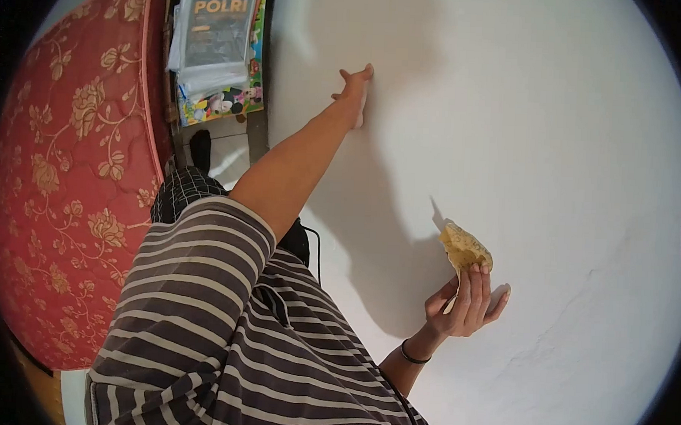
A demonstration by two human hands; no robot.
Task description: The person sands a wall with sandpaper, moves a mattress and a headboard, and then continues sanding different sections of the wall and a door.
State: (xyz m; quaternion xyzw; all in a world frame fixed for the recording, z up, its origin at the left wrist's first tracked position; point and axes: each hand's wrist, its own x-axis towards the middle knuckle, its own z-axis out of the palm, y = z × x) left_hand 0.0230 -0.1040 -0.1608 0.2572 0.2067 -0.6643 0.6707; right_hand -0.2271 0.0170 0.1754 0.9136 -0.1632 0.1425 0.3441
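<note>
Our right hand (466, 303) grips the crumpled yellow sheet (464, 247) in closed fingers against the white wall (556, 146). Our left hand (355, 94) braces flat, fingers extended. We judge rubbing is in hand; the next stroke calls for firm contact.

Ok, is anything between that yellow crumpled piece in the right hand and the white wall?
Nothing visible. The right hand holds the yellow crumpled piece close to the white wall, whose surface beside it is bare. The left hand rests on the wall farther along, well clear of it.
</note>
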